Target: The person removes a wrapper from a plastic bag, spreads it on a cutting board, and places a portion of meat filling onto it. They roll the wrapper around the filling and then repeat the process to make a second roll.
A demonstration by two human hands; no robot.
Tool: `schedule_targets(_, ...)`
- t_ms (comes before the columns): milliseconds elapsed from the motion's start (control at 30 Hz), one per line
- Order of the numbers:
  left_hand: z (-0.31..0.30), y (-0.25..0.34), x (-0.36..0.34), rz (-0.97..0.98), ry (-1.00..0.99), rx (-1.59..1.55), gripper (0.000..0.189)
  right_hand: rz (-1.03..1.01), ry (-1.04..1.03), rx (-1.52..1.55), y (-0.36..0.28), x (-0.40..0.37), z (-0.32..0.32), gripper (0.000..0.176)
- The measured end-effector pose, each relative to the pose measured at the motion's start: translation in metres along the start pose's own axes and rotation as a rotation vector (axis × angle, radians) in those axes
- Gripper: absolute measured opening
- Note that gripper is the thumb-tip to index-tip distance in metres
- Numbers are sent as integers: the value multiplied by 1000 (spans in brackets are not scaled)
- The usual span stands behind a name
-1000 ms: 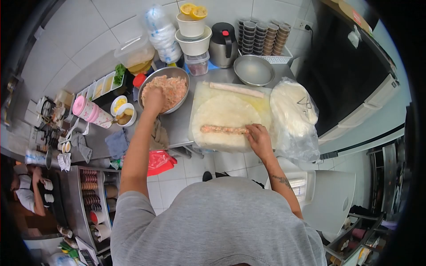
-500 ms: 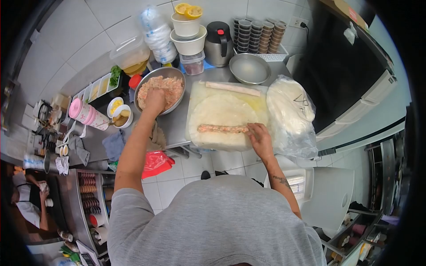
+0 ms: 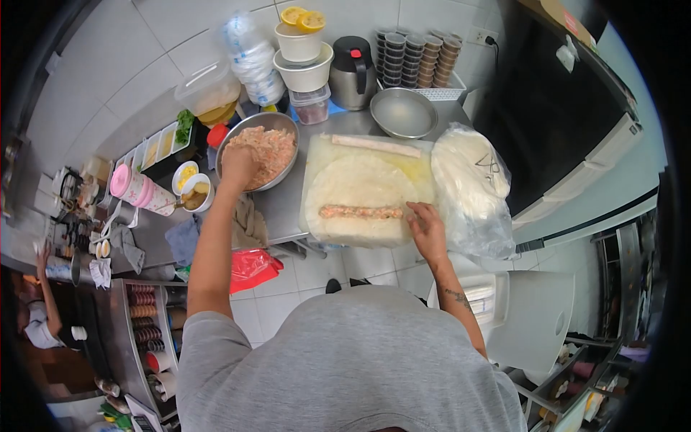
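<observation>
My left hand (image 3: 240, 167) is down in a steel bowl (image 3: 294, 155) of pinkish minced filling (image 3: 270, 147), at the bowl's left side; its fingers are hidden. On a pale cutting board (image 3: 426, 169) lie round, thin white wrapper sheets (image 3: 360, 180). A strip of the same filling (image 3: 360, 212) runs across the near part of the top sheet. My right hand (image 3: 427, 227) is open at the strip's right end, fingers apart and curved, holding nothing. A finished-looking pale roll (image 3: 376, 145) rests along the board's far edge.
A plastic bag of wrappers (image 3: 471, 173) lies right of the board. Behind stand a shallow metal bowl (image 3: 404, 113), a steel jug (image 3: 353, 72) and stacked lidded cups (image 3: 403, 57). At left are a pink tumbler (image 3: 137, 189) and small bowls. A co-worker (image 3: 47, 320) is at far left.
My left hand has shifted left within the bowl. My right hand has drawn slightly right, off the end of the filling strip. The co-worker has stretched out an arm.
</observation>
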State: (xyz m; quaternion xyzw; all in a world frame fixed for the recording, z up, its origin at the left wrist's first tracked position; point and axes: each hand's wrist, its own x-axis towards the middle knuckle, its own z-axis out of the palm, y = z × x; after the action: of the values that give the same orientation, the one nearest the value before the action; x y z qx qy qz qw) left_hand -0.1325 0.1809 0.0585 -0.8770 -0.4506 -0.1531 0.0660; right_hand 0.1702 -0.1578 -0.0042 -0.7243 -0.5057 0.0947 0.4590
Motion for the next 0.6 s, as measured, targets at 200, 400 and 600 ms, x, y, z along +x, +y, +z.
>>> schedule_targets(200, 18, 9, -3, 128, -96, 227, 14, 7, -2, 0, 1, 0, 2, 30)
schedule_targets(400, 17, 18, 1, 15, -214, 15, 17, 14, 0, 35, -4, 0, 5, 31)
schedule_targets(600, -5, 7, 11, -200, -299, -724, 18, 9, 26, 30, -2, -2, 4, 30)
